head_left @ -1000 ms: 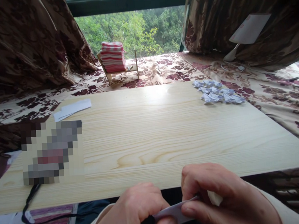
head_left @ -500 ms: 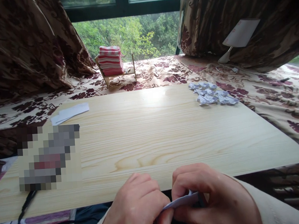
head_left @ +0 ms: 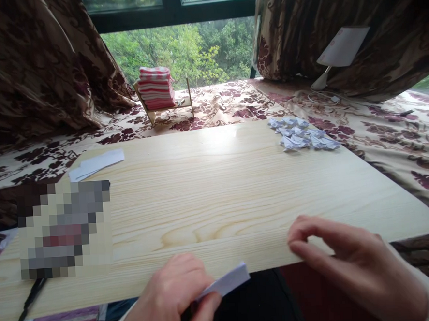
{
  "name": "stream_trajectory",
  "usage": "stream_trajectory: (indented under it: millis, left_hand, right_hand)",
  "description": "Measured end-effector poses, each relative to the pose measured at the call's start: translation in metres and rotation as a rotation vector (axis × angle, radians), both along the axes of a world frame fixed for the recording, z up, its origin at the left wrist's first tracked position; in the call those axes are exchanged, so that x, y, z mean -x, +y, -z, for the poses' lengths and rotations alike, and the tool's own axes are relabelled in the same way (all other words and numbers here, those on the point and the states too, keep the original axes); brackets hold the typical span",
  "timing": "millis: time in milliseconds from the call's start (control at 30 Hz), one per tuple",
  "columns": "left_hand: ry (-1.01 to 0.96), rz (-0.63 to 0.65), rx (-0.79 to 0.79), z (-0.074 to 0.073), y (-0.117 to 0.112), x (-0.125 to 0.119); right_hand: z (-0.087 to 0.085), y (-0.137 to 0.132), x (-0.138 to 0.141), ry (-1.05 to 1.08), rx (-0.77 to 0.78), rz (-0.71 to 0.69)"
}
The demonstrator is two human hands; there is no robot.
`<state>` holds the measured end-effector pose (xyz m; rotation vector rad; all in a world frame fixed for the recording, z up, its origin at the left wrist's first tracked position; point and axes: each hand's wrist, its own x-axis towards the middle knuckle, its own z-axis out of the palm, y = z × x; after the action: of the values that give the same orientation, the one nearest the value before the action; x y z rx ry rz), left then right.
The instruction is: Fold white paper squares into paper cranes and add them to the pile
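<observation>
My left hand [head_left: 174, 298] is at the near edge of the wooden board [head_left: 216, 194], its fingers pinched on a small folded strip of white paper [head_left: 227, 281] that sticks out to the right. My right hand [head_left: 355, 263] hovers to the right of the strip, apart from it, with its fingers loosely spread and nothing in them. A heap of several small folded paper pieces [head_left: 302, 133] lies at the board's far right corner. A few flat white paper slips [head_left: 94, 164] lie at its far left corner.
A blurred-out patch [head_left: 64, 228] covers something on the board's left, with a black cable [head_left: 30, 307] trailing off its near edge. Behind stands a small wooden rack holding a pink striped stack [head_left: 157, 89], on floral cloth. A white lamp [head_left: 338, 51] and curtains are at the right.
My right hand has let go of the paper strip and drawn off to the right, opening. The left hand keeps the strip, now raised a little over the board's edge.
</observation>
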<state>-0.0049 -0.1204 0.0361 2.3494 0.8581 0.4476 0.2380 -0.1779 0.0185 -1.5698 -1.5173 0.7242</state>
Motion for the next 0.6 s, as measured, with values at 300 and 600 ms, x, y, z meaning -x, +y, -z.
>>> stream_trajectory:
  millis: [300,600]
  left_hand:
    - [0.030,-0.087,-0.021,-0.006,0.009,-0.027]
    - [-0.181,-0.086,-0.605,0.044,0.001,-0.026]
  right_hand:
    - [0.000,0.017,0.026,0.042,-0.120,-0.220]
    - [0.019,0.038,0.028,-0.163,0.074,-0.112]
